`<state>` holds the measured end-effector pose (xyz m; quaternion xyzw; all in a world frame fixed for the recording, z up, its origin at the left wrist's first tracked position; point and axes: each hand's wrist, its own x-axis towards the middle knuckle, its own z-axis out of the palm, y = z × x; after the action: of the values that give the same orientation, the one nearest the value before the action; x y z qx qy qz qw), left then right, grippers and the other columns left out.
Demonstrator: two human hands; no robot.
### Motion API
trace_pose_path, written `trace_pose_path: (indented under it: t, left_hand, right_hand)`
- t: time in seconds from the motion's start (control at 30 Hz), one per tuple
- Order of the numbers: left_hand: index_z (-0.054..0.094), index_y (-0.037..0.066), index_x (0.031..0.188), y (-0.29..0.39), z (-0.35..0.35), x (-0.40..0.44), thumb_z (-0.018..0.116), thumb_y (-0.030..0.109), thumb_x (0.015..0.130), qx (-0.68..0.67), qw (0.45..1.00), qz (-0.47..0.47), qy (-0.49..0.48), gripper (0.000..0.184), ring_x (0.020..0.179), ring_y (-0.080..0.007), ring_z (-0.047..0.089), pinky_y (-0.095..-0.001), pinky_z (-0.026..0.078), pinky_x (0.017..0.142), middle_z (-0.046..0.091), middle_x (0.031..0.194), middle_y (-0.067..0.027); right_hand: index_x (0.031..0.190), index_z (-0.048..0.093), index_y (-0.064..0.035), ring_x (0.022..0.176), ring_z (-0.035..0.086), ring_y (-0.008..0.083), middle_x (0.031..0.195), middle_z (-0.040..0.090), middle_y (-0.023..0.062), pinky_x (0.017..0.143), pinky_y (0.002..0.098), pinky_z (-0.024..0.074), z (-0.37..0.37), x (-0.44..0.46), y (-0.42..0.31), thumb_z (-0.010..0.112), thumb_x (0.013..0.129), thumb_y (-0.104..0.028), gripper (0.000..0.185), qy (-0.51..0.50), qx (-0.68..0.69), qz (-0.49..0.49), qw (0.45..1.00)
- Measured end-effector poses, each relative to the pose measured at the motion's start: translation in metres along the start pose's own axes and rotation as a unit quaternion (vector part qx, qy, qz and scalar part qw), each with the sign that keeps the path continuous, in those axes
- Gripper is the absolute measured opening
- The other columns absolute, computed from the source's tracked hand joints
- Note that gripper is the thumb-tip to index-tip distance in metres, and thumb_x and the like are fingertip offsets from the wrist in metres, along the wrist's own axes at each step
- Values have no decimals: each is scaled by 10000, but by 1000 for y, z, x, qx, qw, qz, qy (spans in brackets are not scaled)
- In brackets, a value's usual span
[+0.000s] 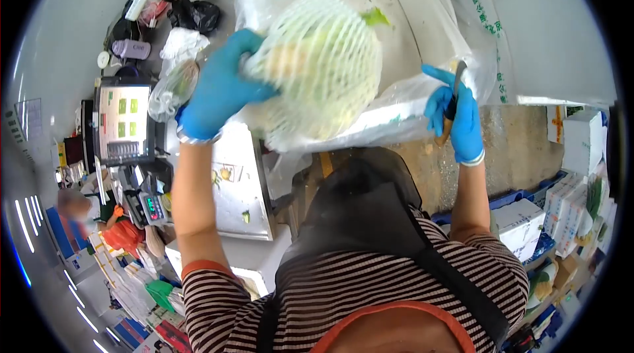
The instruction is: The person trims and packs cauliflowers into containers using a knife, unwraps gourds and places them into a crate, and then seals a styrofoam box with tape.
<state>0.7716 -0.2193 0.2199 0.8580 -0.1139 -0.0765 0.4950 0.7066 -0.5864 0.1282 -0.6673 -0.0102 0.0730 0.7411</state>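
Observation:
A pale green cabbage in a white foam net (323,66) is raised over the near left part of a white box (399,29) lined with clear plastic. My left hand (228,85), in a blue glove, grips the netted cabbage at its left side, near a tan patch that looks like the cut stem end. The cabbage is slightly blurred. At the box's right edge, my right hand (462,115), also gloved in blue, is closed around a small curved knife (451,112). Its dark blade points away from me. A loose green leaf piece (375,17) lies inside the box.
Left of the box stand a touchscreen (123,122), a scale display (153,206) and a metal surface (241,184) with leaf scraps. Black plastic bags (193,13) and a purple bottle (131,49) lie behind. White cartons (522,224) are stacked at right. Another person (99,217) is at far left.

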Motion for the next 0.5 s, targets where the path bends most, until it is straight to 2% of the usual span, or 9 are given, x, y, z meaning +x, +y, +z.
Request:
trace_pose_path:
  t: [0.1,0.17,0.2,0.27,0.33,0.37,0.4,0.47,0.5]
  left_hand:
    - [580,30,1001,-8,-42,-89,795,227,532,57,996,27,-66,553,926,-172,538,-296,432,895,564,979,-51]
    - [574,24,983,-22,-44,-144,812,200,528,37,995,8,-95,542,892,-172,510,-294,429,876,528,949,-48]
    - [578,24,985,-28,-40,-169,819,193,529,20,995,5,-101,543,893,-173,508,-293,428,875,519,948,-47]
    - [585,32,1015,-50,-23,-215,826,149,554,-32,988,-60,-137,533,918,-174,504,-281,424,876,514,993,-52]
    - [586,42,1028,-71,-5,-253,832,125,574,-35,981,-116,-151,522,933,-159,504,-279,426,882,531,1006,-39]
    - [593,52,1032,-77,0,-275,842,122,604,-104,971,-185,-115,500,947,-148,507,-275,424,884,551,1030,-24]
    - [604,59,1046,-77,0,-292,847,112,616,-174,956,-222,-80,496,987,-141,525,-279,424,925,573,1039,-6]
    - [583,39,1230,-95,0,-331,863,172,616,-242,955,-167,-40,689,1120,-172,537,-312,418,1003,579,1226,-56]
    - [516,46,1335,-96,2,-345,852,212,647,-329,937,-115,32,783,1193,-191,513,-336,404,1041,523,1337,-81]
  right_hand:
    - [1328,552,7,497,488,52,928,672,66,512,205,442,48,-4,-2,350,1050,-427,554,-66,-73,-52,994]
    - [1347,515,27,546,522,65,1073,660,90,548,218,461,93,-10,11,411,1032,-435,569,-205,-79,12,975]
    - [1355,499,37,593,554,75,1154,651,112,574,224,476,123,-16,14,454,1019,-438,584,-284,-45,109,952]
    - [1391,469,36,885,596,147,1283,593,158,777,265,498,173,-36,33,541,983,-438,629,-384,-50,234,892]
    - [1424,437,36,1142,555,211,1352,555,179,987,320,441,202,-58,90,607,954,-425,680,-457,-44,245,854]
    - [1441,418,37,1253,513,239,1368,543,180,1093,352,386,210,-69,133,633,942,-413,706,-486,-26,222,845]
    - [1461,374,39,1234,530,229,1369,540,173,1068,343,417,218,-79,124,677,925,-332,719,-455,-41,279,845]
    - [1479,326,33,1230,530,216,1365,541,161,1058,340,430,226,-92,123,716,898,-232,749,-488,33,281,826]
    - [1481,307,32,1227,531,203,1357,544,144,1047,332,440,228,-98,118,737,871,-163,771,-502,44,258,825]
